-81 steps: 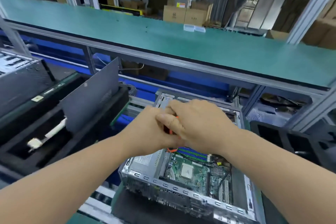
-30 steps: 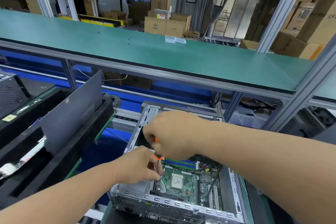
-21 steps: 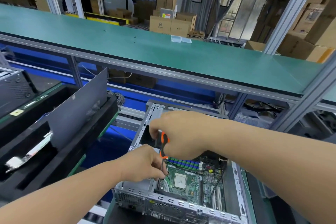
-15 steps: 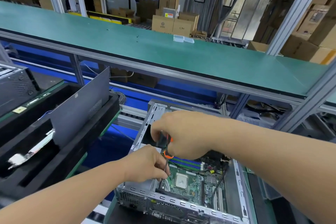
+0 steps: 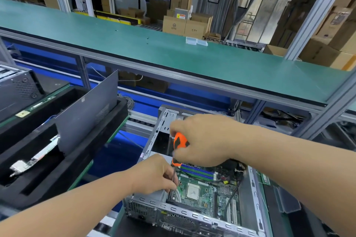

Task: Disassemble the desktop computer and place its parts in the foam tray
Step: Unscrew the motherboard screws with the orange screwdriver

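Head view: I see the screwdriver (image 5: pixel 180 143) standing near upright over the open computer case (image 5: pixel 194 215), lower centre of frame.
My right hand (image 5: pixel 204 140) grasps its orange handle; my left hand (image 5: pixel 154 176), just below it, pinches the shaft, tip down toward the motherboard (image 5: pixel 204 192).

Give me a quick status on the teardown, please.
Right hand grips screwdriver; left hand pinches its shaft. Tip down at motherboard in open case. Nothing in the way.

Right hand (image 5: pixel 204 140) grips screwdriver (image 5: pixel 179 143) over motherboard (image 5: pixel 204 188); left hand (image 5: pixel 154 175) pinches its shaft.
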